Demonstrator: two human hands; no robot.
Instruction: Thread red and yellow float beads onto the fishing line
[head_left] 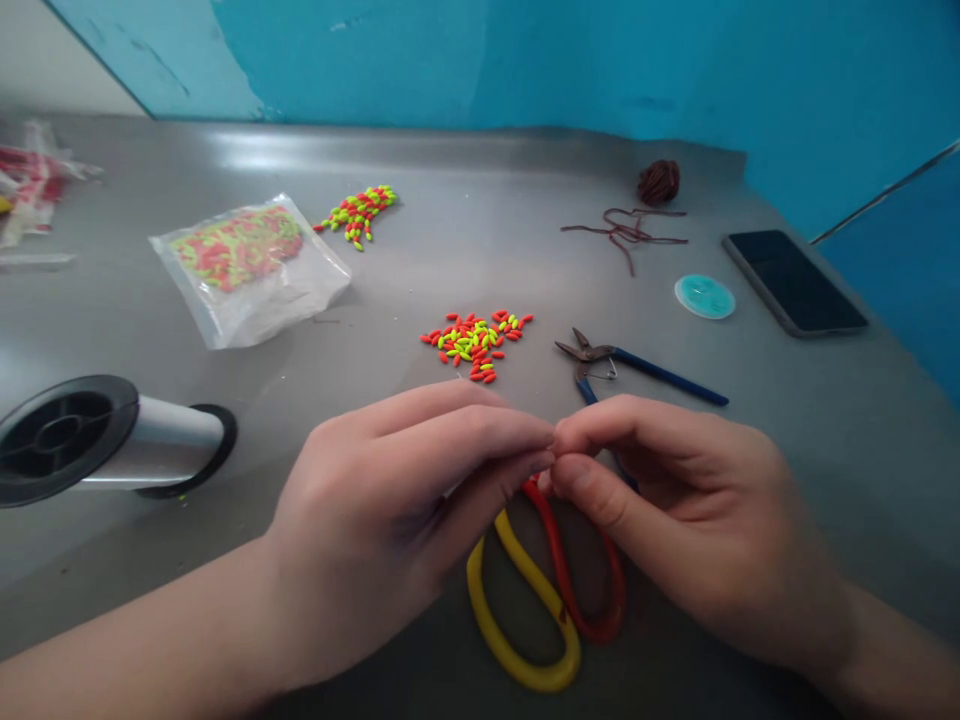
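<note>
My left hand [397, 500] and my right hand [697, 510] meet at the fingertips, each closed in a pinch. Whatever is between the fingers is too small or hidden to make out. Below them lie scissors with one yellow and one red handle [525, 655]; the blades are covered by my hands. Just beyond my left fingers is a loose pile of orange and lime-yellow oval beads [469, 340]. Pliers with blue grips [667, 375] rest jaws apart behind my right hand, which hides part of one grip.
A clear bag of similar beads [247, 260] lies left of a second bead pile [360, 213]. A large spool [157, 440] stands at left. Toward the right are brown cord pieces [626, 232], a cord ball [659, 183], a small turquoise disc [705, 297] and a phone [795, 280].
</note>
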